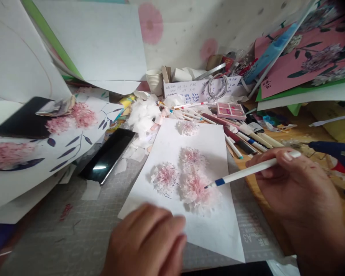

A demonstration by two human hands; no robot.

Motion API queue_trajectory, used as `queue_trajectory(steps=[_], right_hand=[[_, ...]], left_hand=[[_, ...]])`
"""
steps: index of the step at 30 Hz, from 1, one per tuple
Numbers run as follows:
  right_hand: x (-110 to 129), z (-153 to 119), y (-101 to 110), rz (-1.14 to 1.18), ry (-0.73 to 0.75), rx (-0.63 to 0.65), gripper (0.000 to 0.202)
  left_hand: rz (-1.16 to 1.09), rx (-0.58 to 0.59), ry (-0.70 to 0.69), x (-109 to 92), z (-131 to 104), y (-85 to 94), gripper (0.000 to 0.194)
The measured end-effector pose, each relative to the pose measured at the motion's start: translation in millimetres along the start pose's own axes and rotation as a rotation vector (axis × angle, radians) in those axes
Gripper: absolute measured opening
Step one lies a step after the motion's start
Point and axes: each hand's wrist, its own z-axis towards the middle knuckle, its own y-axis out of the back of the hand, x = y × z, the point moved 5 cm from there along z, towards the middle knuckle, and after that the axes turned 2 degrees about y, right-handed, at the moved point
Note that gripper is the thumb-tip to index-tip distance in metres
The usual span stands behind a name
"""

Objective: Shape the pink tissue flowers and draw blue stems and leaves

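Note:
My right hand (294, 186) grips a white pen with a blue band (248, 172), its tip touching a pink tissue-paper flower (194, 188) on a white sheet of paper (215, 226). Other pink paper flowers sit on the same sheet: one at the left (164, 177), one above (191, 156) and one near the top edge (188, 127). My left hand (148, 241) rests with fingers curled on the sheet's near corner, pressing it onto the grey cutting mat (74, 230).
A black phone (109, 155) lies left of the sheet. Several pens and pencils (241, 138), a pink paint palette (230, 110) and paper cups (154, 81) crowd the back. Flower artworks (40, 153) lie at left and upper right; a blue glue gun (336, 151) at right.

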Motion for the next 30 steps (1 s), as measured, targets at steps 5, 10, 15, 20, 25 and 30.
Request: queue_trajectory(steps=[5,10,15,20,25,30], right_hand=[[1,-1,7,0.111,0.016,-0.061,0.008],[2,-4,5,0.217,-0.023,-0.030,0.010],[1,-5,3,0.264,-0.020,0.030,0.012],[0,-5,5,0.300,0.015,0.028,0.014],[0,-4,6,0.307,0.021,0.016,0.013],[2,-6,6,0.309,0.016,-0.007,0.010]], left_hand=[[0.240,0.172,0.104,10,3,-3.2,0.037],[0.303,0.245,0.102,0,-11,-15.5,0.079],[0.224,0.195,0.091,-8,-15,-11.5,0.033],[0.237,0.105,0.137,-5,-4,-1.5,0.012],[0.264,0.119,0.177,-2,10,-8.8,0.025],[0.266,0.141,0.257,0,18,-23.1,0.018]])
